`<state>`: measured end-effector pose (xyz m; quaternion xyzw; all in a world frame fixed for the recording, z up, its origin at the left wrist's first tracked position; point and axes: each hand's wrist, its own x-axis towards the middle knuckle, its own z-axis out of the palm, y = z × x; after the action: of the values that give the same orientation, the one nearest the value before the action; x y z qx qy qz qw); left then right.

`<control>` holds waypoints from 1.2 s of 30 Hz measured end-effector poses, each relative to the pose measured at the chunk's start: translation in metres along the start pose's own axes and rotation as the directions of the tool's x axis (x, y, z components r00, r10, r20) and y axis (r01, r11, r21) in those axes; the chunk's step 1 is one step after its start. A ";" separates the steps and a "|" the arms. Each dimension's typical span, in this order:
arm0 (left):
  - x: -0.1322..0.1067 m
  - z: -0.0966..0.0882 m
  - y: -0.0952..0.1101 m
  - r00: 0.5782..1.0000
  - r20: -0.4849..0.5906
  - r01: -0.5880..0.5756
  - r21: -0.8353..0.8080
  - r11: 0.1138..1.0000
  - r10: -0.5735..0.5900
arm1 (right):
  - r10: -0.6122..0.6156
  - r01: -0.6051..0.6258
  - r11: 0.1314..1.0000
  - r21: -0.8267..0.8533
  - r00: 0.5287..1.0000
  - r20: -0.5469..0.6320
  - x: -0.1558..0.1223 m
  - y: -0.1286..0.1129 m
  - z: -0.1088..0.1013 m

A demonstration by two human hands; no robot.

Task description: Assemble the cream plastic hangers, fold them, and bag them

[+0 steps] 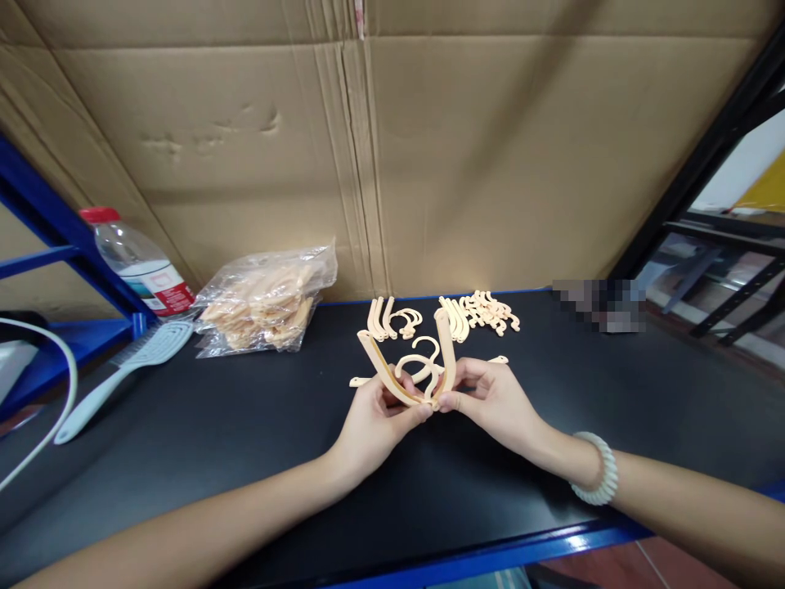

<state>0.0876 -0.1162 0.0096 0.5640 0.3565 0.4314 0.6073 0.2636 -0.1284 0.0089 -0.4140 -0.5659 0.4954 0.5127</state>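
Note:
Both hands meet over the middle of the black table [184, 442]. My left hand [377, 421] pinches the left arm of a beige plastic folding hanger [392, 376], fingers closed on it. My right hand [491, 397] pinches the right arm of the same hanger near the joint where the two arms meet. The arms stand up in a V, and a curved hook piece [423, 360] sits between them. A white coiled band [594, 470] is on my right wrist.
Loose beige hanger arms and hooks [392, 319] and a heap of small parts [491, 311] lie behind the hands. A clear bag of parts [266, 303], a pale hairbrush [123, 368] and a water bottle [144, 270] are at the left. Cardboard [429, 164] walls the back.

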 end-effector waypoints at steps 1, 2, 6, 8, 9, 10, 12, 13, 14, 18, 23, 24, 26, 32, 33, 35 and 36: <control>0.000 0.000 0.000 1.000 -0.002 0.004 0.002 1.000 -0.004 | -0.006 0.006 1.000 -0.010 1.000 -0.006 0.000 0.000 0.000; 0.000 0.000 0.001 1.000 -0.006 0.006 0.005 1.000 -0.006 | -0.012 0.012 1.000 -0.019 1.000 -0.010 -0.001 -0.001 0.000; -0.001 -0.001 0.002 1.000 -0.032 0.000 0.015 1.000 0.001 | -0.025 0.024 0.999 -0.027 0.999 -0.022 -0.002 -0.002 0.001; -0.001 0.000 0.003 0.999 -0.040 -0.007 0.018 1.000 0.007 | -0.021 0.020 0.999 -0.032 0.999 -0.026 -0.002 -0.001 0.001; -0.002 0.000 0.003 0.999 -0.044 -0.009 0.018 1.000 0.010 | -0.017 0.016 0.999 -0.032 0.999 -0.029 -0.001 -0.001 0.001; -0.002 0.000 0.003 0.999 -0.050 -0.013 0.018 1.000 0.014 | -0.012 0.011 1.000 -0.027 0.999 -0.032 -0.001 -0.001 0.002; -0.001 0.001 0.004 0.998 -0.063 -0.021 0.021 1.000 0.023 | -0.009 0.009 1.000 0.009 0.999 -0.036 0.000 -0.001 0.003; -0.001 0.001 0.005 0.997 -0.070 -0.026 0.018 1.000 0.027 | -0.013 0.014 0.999 0.035 0.999 -0.032 0.001 -0.001 0.003; 0.000 0.001 0.007 0.997 -0.073 -0.025 0.008 1.000 0.025 | -0.018 0.019 0.998 0.062 1.000 -0.017 0.003 -0.002 0.003; 0.008 -0.009 0.017 0.998 -0.039 0.038 -0.110 0.993 -0.043 | -0.007 0.001 0.987 0.163 0.999 0.040 0.013 -0.006 -0.011; 0.029 -0.044 0.039 0.993 -0.052 0.091 -0.229 0.969 -0.106 | 0.002 -0.005 0.997 0.079 0.999 0.041 0.031 -0.020 -0.054; 0.033 -0.053 0.043 0.993 -0.030 0.108 -0.215 0.971 -0.117 | -0.009 0.009 1.000 -0.002 0.999 0.040 0.034 -0.023 -0.063; 0.041 -0.069 0.049 0.995 0.010 0.105 -0.133 0.986 -0.104 | -0.056 0.066 0.978 -0.199 0.997 0.057 0.039 -0.029 -0.079; 0.051 -0.096 0.054 0.953 0.302 -0.198 0.570 0.797 0.021 | -0.098 0.291 0.721 -0.629 0.941 0.324 0.040 -0.036 -0.098; 0.051 -0.096 0.054 0.931 0.362 -0.288 0.647 0.706 0.048 | -0.077 0.320 0.685 -0.654 0.925 0.372 0.040 -0.036 -0.098; 0.049 -0.093 0.052 0.881 0.465 -0.431 0.707 0.561 0.091 | -0.047 0.368 0.629 -0.685 0.897 0.440 0.040 -0.034 -0.097; 0.049 -0.091 0.052 0.861 0.500 -0.473 0.716 0.513 0.097 | -0.034 0.387 0.606 -0.695 0.886 0.463 0.041 -0.033 -0.096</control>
<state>0.0155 -0.0372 0.0533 0.9063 0.2832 0.1873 0.2516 0.3551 -0.0810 0.0467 -0.4093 -0.8610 0.2136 0.2132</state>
